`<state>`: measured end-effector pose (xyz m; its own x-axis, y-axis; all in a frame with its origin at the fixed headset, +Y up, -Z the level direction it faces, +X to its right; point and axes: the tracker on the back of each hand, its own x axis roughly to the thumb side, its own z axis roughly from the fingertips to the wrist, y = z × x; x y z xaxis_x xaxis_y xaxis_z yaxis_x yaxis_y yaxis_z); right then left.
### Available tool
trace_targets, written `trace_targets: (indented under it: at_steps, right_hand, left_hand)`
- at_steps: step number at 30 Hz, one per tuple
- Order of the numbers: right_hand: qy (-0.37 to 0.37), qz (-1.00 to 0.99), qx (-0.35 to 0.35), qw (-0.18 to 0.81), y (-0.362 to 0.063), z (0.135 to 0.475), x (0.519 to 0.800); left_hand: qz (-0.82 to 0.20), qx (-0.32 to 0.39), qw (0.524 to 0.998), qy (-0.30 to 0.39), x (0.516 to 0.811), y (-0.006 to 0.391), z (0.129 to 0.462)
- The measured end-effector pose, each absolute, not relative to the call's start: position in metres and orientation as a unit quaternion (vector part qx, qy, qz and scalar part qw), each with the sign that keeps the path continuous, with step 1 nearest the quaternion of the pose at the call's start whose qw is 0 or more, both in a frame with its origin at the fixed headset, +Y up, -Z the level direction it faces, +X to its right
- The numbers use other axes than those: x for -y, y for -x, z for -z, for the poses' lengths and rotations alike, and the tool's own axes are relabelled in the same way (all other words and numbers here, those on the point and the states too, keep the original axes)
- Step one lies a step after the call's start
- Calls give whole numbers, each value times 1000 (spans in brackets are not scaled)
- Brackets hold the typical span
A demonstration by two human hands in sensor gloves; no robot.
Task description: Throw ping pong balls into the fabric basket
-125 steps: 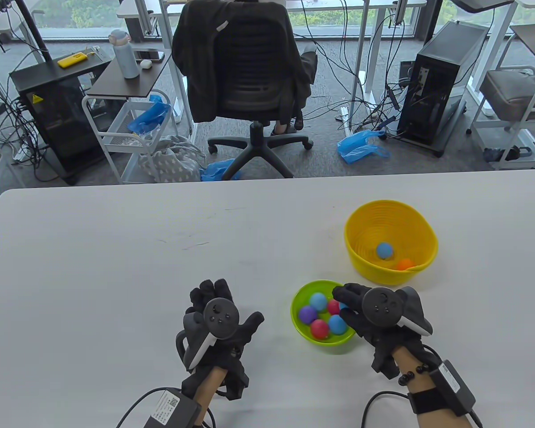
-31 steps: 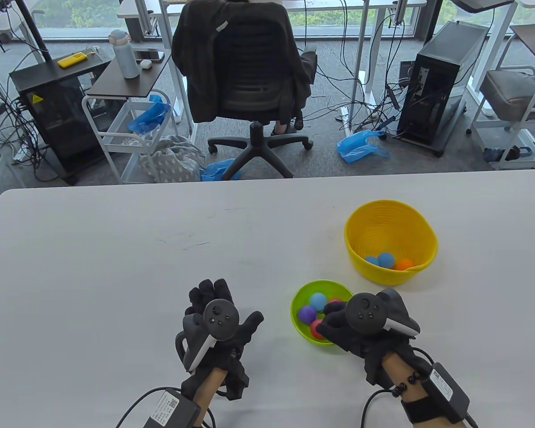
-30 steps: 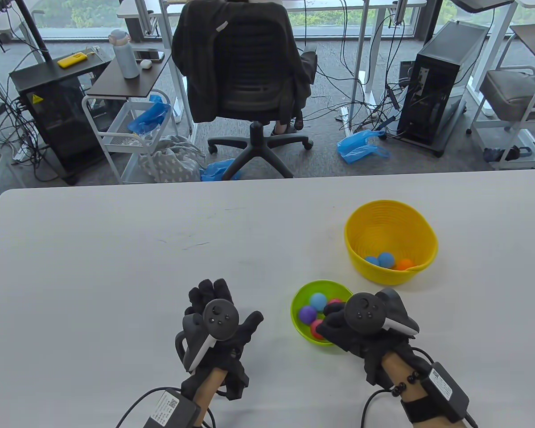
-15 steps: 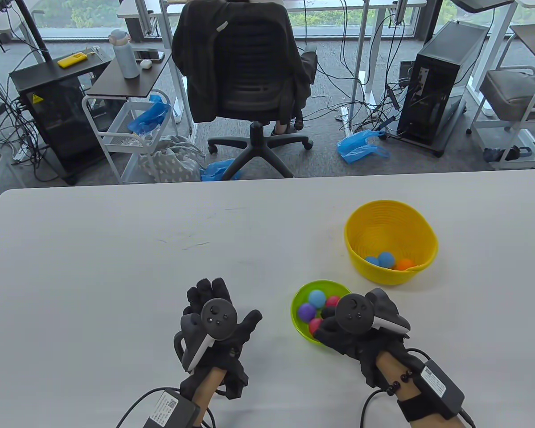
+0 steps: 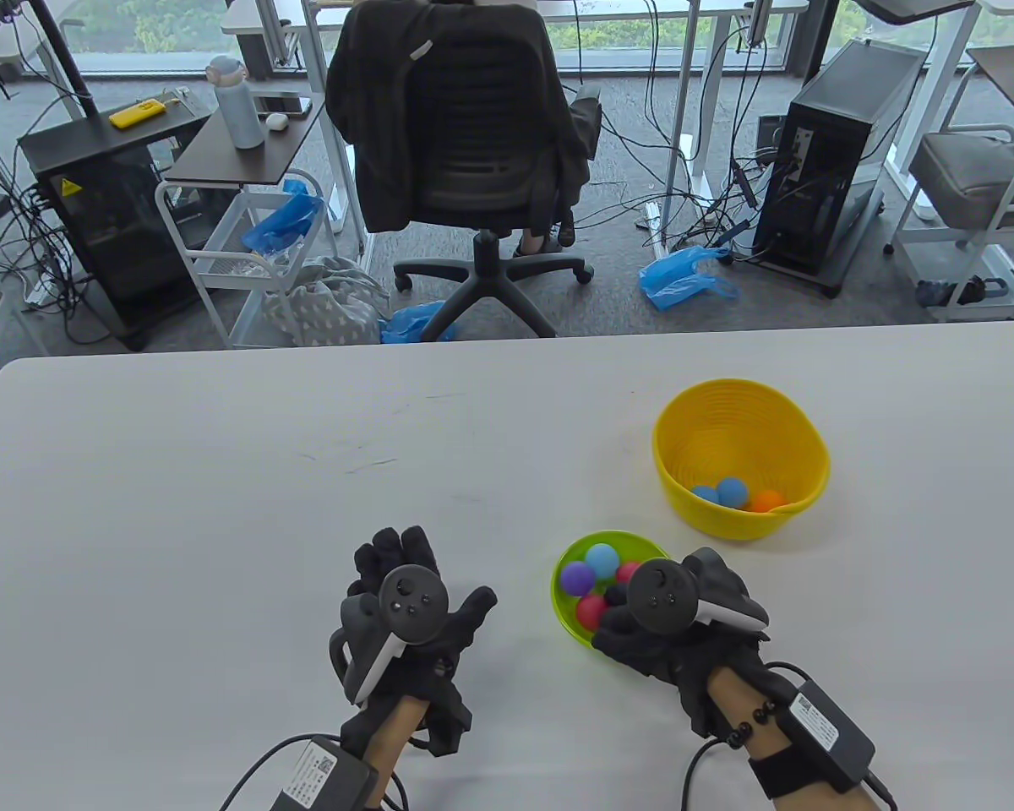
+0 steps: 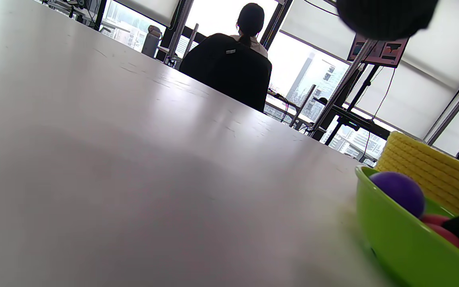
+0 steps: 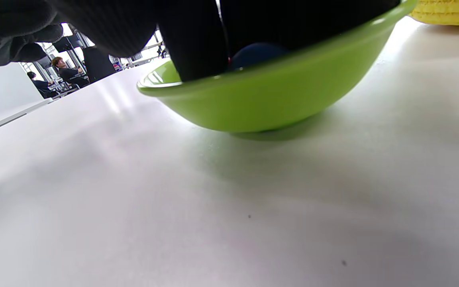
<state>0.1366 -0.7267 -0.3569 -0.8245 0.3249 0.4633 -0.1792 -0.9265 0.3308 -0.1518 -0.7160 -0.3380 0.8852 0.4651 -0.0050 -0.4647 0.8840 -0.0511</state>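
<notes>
The yellow fabric basket (image 5: 741, 515) stands right of centre and holds two blue balls (image 5: 731, 492) and an orange one (image 5: 766, 501). In front of it a green bowl (image 5: 564, 615) holds blue (image 5: 602, 557), purple (image 5: 576, 578) and red (image 5: 591, 610) balls. My right hand (image 5: 615, 601) reaches down into the bowl. In the right wrist view its fingers (image 7: 197, 44) curl around a dark blue ball (image 7: 253, 54) inside the bowl (image 7: 277, 99). My left hand (image 5: 444, 570) rests flat and empty on the table, left of the bowl.
In the left wrist view the bowl (image 6: 393, 239) with the purple ball (image 6: 399, 191) lies to the right, the basket (image 6: 424, 171) behind it. An office chair (image 5: 465, 160) with a seated person stands beyond the table's far edge.
A blue ball my right hand held 4.2 s ago now lies in the basket. Over the last second my right hand slid back and left in the bowl, and the balls there shifted.
</notes>
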Motion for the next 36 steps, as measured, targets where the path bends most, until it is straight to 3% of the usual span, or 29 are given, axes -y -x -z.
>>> trace_targets:
  at_steps: [12, 19, 27, 36]
  right_hand:
    - [-259, -941, -41, 211, -164, 354, 699]
    - [-237, -900, 31, 364, -199, 357, 686]
    - [-182, -793, 50, 578, -240, 368, 697]
    - [-131, -695, 35, 706, -269, 381, 717]
  left_hand:
    - [-246, 5, 969, 30, 716, 151, 338]
    - [-248, 4, 968, 29, 716, 151, 338]
    - [-243, 3, 970, 28, 716, 152, 338]
    - [-232, 1, 972, 24, 715, 152, 338]
